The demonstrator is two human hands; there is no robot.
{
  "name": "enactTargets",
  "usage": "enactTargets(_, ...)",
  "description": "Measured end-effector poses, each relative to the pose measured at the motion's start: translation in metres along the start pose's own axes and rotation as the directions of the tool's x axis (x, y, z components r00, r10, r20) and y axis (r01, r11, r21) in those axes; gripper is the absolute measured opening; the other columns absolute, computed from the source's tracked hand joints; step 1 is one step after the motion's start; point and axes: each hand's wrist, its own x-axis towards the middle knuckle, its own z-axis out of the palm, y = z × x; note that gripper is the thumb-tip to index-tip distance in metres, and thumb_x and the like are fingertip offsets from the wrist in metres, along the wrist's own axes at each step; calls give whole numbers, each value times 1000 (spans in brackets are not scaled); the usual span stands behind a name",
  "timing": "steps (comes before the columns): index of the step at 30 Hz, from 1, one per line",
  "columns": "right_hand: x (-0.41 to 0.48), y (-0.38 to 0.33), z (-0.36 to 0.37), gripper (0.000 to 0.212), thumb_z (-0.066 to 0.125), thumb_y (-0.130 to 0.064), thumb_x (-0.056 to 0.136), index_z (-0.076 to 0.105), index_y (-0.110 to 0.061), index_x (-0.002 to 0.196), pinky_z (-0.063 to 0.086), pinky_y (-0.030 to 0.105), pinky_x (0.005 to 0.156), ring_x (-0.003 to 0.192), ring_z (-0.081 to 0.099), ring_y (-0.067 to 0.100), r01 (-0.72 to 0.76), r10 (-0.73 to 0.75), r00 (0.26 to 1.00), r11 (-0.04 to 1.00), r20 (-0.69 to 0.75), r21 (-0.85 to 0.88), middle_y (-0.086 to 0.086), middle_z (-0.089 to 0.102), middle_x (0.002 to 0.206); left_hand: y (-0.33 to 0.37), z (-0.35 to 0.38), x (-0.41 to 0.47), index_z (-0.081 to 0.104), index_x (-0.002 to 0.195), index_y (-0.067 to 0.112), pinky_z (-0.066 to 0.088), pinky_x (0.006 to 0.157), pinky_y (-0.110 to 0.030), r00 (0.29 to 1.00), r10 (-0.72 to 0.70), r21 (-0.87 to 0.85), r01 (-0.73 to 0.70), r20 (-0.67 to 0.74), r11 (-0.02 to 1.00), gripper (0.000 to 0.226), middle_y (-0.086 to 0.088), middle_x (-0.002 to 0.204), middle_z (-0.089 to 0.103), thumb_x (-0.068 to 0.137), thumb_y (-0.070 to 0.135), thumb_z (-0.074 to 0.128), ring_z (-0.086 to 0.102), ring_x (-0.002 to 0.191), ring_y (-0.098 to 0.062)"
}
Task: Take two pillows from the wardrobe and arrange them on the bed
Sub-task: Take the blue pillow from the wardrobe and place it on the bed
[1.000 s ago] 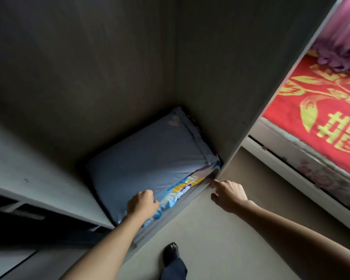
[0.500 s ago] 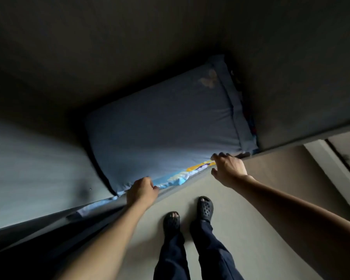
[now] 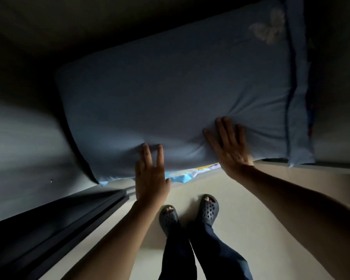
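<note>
A blue-grey pillow (image 3: pixel 176 93) with a pale butterfly print lies flat in the bottom of the dark wardrobe (image 3: pixel 28 27). Beneath its front edge peeks a second pillow (image 3: pixel 182 175) in a bright blue and yellow cover, mostly hidden. My left hand (image 3: pixel 150 174) rests on the front edge of the blue-grey pillow, fingers spread and pressing into the fabric. My right hand (image 3: pixel 228 148) lies flat on the pillow further right, fingers apart, denting it. Neither hand grips anything.
The wardrobe's left inner wall (image 3: pixel 18 148) and a dark sliding-door track (image 3: pixel 69 215) run along the left. My feet in dark perforated sandals (image 3: pixel 188 213) stand on the beige floor (image 3: pixel 251 229) just before the wardrobe edge.
My view has moved closer and down over the pillow. Both hands went from closed at the pillows' front edge to open, flat on top of the blue-grey pillow.
</note>
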Motion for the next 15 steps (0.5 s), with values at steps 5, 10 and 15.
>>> enactTargets(5, 11, 10, -35, 80, 73, -10, 58, 49, -14, 134, 43, 52, 96, 117, 52, 40, -7, 3, 998, 998, 58, 63, 19, 53, 135, -1, -24, 0, 1, 150, 23, 23, 114, -42, 999, 27, 37, -26, -18, 999, 103, -23, 158, -5, 75, 33, 70, 6, 145, -36)
enactTargets(10, 35, 13, -126, 66, 81, -17, 45, 67, -13, 110, 54, 38, 63, 83, 66, 35, -56, 71, 996, 972, -59, 226, 12, 69, 96, 8, -82, 1, 9, 150, 19, 27, 113, -48, 995, 18, 65, -12, -99, 998, 107, -21, 157, 13, 69, 45, 74, 15, 144, -35)
enactTargets(15, 75, 22, -220, 49, 76, -17, 58, 66, -16, 106, 54, 41, 60, 79, 67, 38, -30, 86, 977, 963, -197, 268, 15, 71, 94, 3, -153, 22, 28, 146, 13, 33, 103, -50, 960, -8, 75, 30, -280, 997, 101, -23, 144, 39, 61, 31, 79, 37, 131, -39)
